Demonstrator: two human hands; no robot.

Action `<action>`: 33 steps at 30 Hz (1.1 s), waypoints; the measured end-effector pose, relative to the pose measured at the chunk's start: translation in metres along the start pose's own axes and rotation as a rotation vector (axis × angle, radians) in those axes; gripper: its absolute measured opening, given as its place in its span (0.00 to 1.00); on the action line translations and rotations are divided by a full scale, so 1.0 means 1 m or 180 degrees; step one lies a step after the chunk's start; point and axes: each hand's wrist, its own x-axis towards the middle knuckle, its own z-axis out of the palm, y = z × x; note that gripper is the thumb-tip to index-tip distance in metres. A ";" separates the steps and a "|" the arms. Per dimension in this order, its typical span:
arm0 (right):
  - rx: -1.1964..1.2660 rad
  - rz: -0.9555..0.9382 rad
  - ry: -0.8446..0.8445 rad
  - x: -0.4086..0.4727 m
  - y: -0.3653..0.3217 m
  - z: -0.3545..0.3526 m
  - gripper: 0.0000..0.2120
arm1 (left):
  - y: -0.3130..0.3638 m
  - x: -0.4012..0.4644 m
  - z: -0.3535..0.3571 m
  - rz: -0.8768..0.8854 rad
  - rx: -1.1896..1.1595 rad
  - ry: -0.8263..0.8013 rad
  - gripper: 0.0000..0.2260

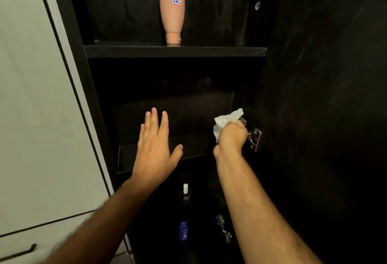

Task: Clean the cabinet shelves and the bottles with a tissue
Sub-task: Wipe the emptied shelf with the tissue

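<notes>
A black cabinet stands open with several shelves. A peach bottle (172,10) with a small label stands cap-down on the upper shelf (173,51). My right hand (231,136) is shut on a crumpled white tissue (226,120) at the right end of the middle shelf (194,146), close to a metal hinge (254,138). My left hand (156,148) is flat with fingers spread, hovering at the middle shelf's front edge and holding nothing. Lower down stand a small dark bottle with a white cap (185,192) and a blue bottle (183,230).
The open black cabinet door (324,96) fills the right side. A second metal hinge (223,229) sits lower on the right. White cupboard fronts (37,117) with a dark handle (18,252) lie to the left.
</notes>
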 end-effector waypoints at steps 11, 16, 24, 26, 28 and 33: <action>-0.0221 -0.0182 -0.0166 0.020 0.019 0.052 0.31 | -0.034 0.016 -0.018 0.0395 -0.0852 -0.0092 0.33; -0.0875 -0.0134 0.0013 0.004 0.015 0.074 0.44 | -0.041 0.018 -0.014 0.0436 -0.1089 -0.0132 0.30; -0.1968 -0.2550 -0.0704 0.002 -0.012 0.099 0.38 | -0.037 0.026 -0.005 0.0524 -0.0975 -0.0017 0.32; -0.2256 -0.3169 -0.0785 0.012 -0.028 0.106 0.36 | -0.035 0.029 -0.004 0.0588 -0.0903 0.0032 0.32; -0.2429 -0.3416 -0.0592 0.029 -0.022 0.100 0.36 | -0.036 0.032 -0.004 0.0585 -0.0854 0.0088 0.32; -0.2009 -0.1771 -0.0116 0.017 0.033 0.078 0.40 | -0.036 0.040 0.000 0.0459 -0.0777 0.0202 0.33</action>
